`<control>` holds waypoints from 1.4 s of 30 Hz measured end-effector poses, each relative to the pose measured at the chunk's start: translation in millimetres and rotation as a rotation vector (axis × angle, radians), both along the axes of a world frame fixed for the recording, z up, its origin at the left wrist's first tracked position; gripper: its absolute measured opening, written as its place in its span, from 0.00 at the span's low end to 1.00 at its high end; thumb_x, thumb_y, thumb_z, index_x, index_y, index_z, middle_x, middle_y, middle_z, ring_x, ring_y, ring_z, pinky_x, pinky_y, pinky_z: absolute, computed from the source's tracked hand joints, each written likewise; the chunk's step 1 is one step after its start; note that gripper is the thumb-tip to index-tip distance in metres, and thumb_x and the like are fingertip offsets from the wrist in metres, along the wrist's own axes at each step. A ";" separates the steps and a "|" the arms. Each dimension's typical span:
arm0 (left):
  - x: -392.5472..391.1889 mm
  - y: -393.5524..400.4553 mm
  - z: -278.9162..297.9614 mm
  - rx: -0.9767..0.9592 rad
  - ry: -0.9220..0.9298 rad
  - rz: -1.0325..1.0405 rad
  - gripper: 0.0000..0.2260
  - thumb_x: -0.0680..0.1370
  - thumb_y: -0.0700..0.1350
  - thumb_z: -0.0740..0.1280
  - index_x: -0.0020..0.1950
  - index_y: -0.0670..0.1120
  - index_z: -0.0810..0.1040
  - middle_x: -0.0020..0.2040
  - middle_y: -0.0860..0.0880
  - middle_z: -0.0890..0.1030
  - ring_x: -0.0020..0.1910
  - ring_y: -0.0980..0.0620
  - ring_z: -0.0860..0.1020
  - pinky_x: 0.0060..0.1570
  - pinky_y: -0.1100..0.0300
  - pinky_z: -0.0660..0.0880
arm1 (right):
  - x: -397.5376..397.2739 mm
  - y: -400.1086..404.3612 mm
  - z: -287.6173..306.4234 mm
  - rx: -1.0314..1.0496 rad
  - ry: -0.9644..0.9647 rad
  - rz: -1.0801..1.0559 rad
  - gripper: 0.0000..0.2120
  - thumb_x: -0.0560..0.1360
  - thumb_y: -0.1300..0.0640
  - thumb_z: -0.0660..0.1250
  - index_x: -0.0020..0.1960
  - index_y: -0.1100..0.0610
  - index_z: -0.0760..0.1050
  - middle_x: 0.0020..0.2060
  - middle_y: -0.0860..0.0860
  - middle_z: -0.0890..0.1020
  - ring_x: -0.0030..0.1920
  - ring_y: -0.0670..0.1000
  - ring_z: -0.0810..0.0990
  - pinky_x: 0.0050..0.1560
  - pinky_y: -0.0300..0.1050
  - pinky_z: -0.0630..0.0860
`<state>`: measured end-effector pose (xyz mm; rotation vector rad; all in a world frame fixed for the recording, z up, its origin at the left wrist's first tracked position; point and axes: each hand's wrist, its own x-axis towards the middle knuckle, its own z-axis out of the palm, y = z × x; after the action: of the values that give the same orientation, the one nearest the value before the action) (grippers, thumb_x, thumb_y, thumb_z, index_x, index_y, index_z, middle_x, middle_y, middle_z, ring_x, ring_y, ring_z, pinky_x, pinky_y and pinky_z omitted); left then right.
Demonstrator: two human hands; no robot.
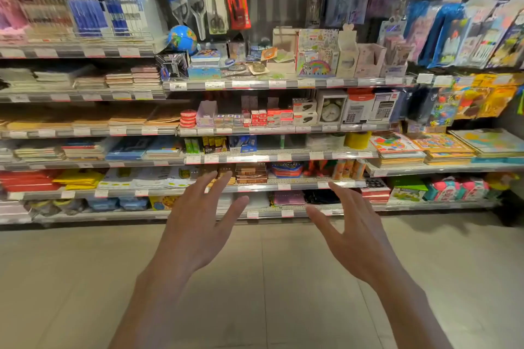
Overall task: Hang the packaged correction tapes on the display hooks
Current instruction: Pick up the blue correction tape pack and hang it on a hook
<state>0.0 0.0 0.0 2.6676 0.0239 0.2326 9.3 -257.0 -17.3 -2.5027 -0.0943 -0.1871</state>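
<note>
Two bare hands reach out over the tiled floor (85, 278) toward the stationery shelves (255, 83): the left hand (195, 224) and right hand (351, 232) both have fingers spread apart, holding nothing. I cannot pick out any packaged correction tapes among the blurred stock. Three pairs of packaged scissors (198, 13) hang above a single blue globe (182, 38).

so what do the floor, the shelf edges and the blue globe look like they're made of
Floor: looks like large beige tiles, ceramic or stone, matte with a faint sheen; thin grout lines show.
Shelf edges: probably painted metal fronted by clear plastic label strips, glossy, catching ceiling light over the price tags.
Blue globe: likely hard plastic, glossy, with a bright highlight on its printed surface; blur leaves this open.
</note>
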 end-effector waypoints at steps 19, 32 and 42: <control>214.4 58.5 -12.6 -0.063 -0.013 -0.022 0.34 0.75 0.72 0.47 0.80 0.62 0.54 0.80 0.59 0.55 0.79 0.56 0.55 0.76 0.50 0.61 | 212.7 56.9 -6.4 -0.083 -0.022 0.000 0.35 0.75 0.31 0.56 0.77 0.46 0.59 0.73 0.45 0.66 0.73 0.47 0.62 0.71 0.47 0.61; 417.4 88.4 -5.0 -0.060 -0.084 -0.076 0.30 0.78 0.69 0.51 0.79 0.63 0.56 0.79 0.59 0.59 0.78 0.56 0.58 0.74 0.53 0.61 | 400.5 78.2 -7.9 -0.082 -0.024 -0.065 0.37 0.75 0.29 0.56 0.77 0.47 0.59 0.74 0.45 0.67 0.73 0.47 0.64 0.72 0.47 0.65; 586.8 50.1 -9.7 -0.052 -0.052 -0.027 0.32 0.77 0.69 0.52 0.79 0.59 0.58 0.79 0.57 0.60 0.77 0.55 0.61 0.75 0.53 0.62 | 585.2 44.2 -13.5 -0.043 0.012 -0.029 0.42 0.71 0.25 0.50 0.78 0.47 0.57 0.75 0.46 0.64 0.75 0.47 0.62 0.75 0.50 0.62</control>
<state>586.8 50.1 -9.7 2.6071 -0.0223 0.2889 594.5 -212.8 -30.7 -2.5491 -0.0582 -0.1840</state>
